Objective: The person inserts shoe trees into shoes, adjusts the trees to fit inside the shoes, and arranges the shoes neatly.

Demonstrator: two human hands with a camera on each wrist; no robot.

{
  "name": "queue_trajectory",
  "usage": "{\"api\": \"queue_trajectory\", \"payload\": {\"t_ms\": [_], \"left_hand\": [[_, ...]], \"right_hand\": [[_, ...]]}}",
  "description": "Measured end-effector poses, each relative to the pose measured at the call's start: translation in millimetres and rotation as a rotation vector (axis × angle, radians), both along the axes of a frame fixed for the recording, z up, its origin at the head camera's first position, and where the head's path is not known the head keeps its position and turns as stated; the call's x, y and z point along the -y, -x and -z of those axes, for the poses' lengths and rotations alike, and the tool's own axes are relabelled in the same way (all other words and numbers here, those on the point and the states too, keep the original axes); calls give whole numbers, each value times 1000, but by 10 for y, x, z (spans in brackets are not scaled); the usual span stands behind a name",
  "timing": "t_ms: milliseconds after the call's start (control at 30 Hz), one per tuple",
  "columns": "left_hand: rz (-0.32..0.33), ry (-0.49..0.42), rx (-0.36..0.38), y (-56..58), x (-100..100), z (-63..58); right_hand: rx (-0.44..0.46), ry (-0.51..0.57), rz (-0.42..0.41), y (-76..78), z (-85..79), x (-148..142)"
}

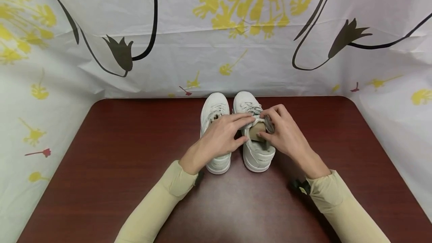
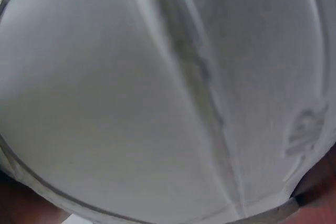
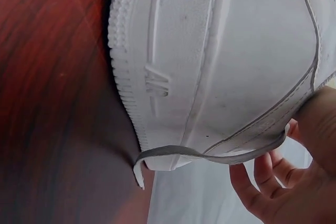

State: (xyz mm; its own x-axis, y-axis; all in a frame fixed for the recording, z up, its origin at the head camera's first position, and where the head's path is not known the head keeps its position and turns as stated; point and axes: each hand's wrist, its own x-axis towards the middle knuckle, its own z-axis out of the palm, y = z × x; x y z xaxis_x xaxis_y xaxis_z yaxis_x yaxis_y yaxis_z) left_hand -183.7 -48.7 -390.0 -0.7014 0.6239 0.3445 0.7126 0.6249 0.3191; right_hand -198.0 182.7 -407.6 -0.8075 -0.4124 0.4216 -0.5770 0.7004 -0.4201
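Note:
Two white sneakers stand side by side, toes toward the far edge. Over the right sneaker (image 1: 258, 158), both hands work around the laced opening, where a tan piece (image 1: 257, 131) shows inside. My left hand (image 1: 221, 136) reaches across the left sneaker (image 1: 216, 102), fingers extended to the tongue area and thumb apart at the inner collar. My right hand (image 1: 287, 134) grips the opening's right side, fingers bent at the laces, thumb against the tan piece. In the right wrist view a loose grey shoelace (image 3: 210, 156) hangs by the curled fingers. A sneaker's side (image 2: 105, 93) fills the left wrist view.
The sneakers stand on a dark red wooden table (image 1: 145, 130) near its far edge. Behind and beside it hangs a white sheet (image 1: 209, 55) with yellow and dark flower prints. Dark straps show at the sleeve cuffs.

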Motion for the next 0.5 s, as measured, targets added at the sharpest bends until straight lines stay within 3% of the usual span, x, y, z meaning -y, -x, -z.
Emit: {"api": "queue_trajectory", "payload": {"t_ms": [333,500], "left_hand": [[0,-51,-133,13,41,2],[-56,29,-115,6,149,-32]], "right_hand": [[-17,71,-51,-13,46,-62],[11,79,-62,-40,74,-126]]}}
